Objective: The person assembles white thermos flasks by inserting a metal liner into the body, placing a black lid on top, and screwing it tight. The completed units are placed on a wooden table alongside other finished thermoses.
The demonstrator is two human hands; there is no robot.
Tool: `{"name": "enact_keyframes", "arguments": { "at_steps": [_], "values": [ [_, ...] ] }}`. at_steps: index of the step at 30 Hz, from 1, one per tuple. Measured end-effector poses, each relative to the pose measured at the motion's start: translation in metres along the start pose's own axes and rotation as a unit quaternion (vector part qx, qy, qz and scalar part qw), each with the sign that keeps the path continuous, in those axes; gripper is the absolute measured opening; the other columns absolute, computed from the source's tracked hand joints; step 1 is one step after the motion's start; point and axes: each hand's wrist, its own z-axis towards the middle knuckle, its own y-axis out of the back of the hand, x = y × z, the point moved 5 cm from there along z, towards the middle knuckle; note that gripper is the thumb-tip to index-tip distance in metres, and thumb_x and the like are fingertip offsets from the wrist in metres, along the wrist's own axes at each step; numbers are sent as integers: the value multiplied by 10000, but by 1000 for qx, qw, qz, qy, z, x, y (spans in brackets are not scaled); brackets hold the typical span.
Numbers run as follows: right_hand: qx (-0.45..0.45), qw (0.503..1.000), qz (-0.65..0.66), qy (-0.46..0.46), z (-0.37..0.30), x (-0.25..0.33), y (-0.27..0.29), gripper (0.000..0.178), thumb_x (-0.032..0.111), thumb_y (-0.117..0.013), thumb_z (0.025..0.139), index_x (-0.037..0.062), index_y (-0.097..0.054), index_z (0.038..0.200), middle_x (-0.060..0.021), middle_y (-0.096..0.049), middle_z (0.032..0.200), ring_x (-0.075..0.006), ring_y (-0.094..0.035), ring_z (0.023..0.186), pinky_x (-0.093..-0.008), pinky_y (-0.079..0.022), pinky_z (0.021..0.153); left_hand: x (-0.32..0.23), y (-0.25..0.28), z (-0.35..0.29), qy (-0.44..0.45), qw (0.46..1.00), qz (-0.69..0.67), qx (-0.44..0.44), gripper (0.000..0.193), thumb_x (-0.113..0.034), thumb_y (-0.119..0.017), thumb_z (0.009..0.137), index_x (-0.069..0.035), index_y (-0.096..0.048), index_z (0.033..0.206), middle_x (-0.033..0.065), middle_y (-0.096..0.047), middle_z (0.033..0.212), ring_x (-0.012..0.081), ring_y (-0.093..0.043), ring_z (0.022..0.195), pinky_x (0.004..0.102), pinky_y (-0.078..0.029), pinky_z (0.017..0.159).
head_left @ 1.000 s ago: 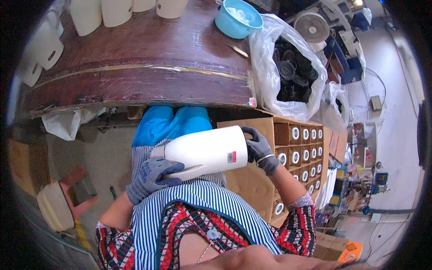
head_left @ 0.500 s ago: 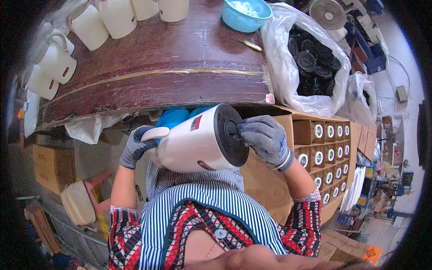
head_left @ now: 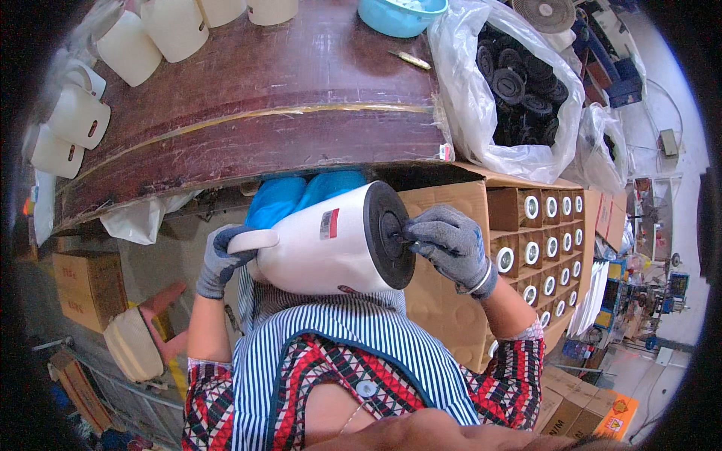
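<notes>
A white jug (head_left: 320, 244) with a label on its side lies tipped over my lap, its black round end (head_left: 387, 225) turned to the right. My left hand (head_left: 223, 259), in a grey-blue glove, is closed around the jug's handle (head_left: 253, 240). At the middle of the black end, my gloved right hand (head_left: 451, 244) pinches with thumb and fingers together. What sits between those fingertips is too small and hidden to make out; they touch or nearly touch the black disc.
The dark red table (head_left: 271, 83) lies ahead, with white jug bodies (head_left: 79, 113) at its left, a blue bowl (head_left: 398, 16) and a thin knife-like tool (head_left: 412, 60). A plastic bag (head_left: 459, 83) holds black discs. On the right stands a divided carton (head_left: 492, 218) with several round-ended things inside.
The jug has turned slightly so its black end shows more to the side and sits a little lower. My right hand has drawn a little down and right, fingers still pinched.
</notes>
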Motion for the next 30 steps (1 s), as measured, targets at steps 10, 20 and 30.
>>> {"name": "enact_keyframes", "arguments": {
  "at_steps": [10,20,30],
  "values": [
    [-21,993,-112,19,11,-4,-13,285,180,-784,817,123,-727,1090,-99,-709,1069,-310,-695,902,-408,-562,727,1,1,2,-39,999,-14,12,417,-159,-878,686,-9,-761,1057,129,-754,981,246,-725,898,370,-559,829],
    [-74,773,348,-525,-68,-93,-56,157,207,-687,968,53,-658,958,-19,-628,746,-121,-582,582,-274,-477,504,-70,-51,-44,-320,913,254,9,573,-316,-830,625,-81,-766,1144,81,-659,796,308,-645,761,422,-513,727],
    [88,846,311,-424,-88,-154,-82,128,177,-678,954,51,-684,971,-60,-665,768,-190,-659,676,-343,-526,567,-69,-58,-45,-368,871,326,-25,624,-343,-780,650,-110,-747,1228,60,-669,871,279,-641,840,433,-529,790]
  ]
}}
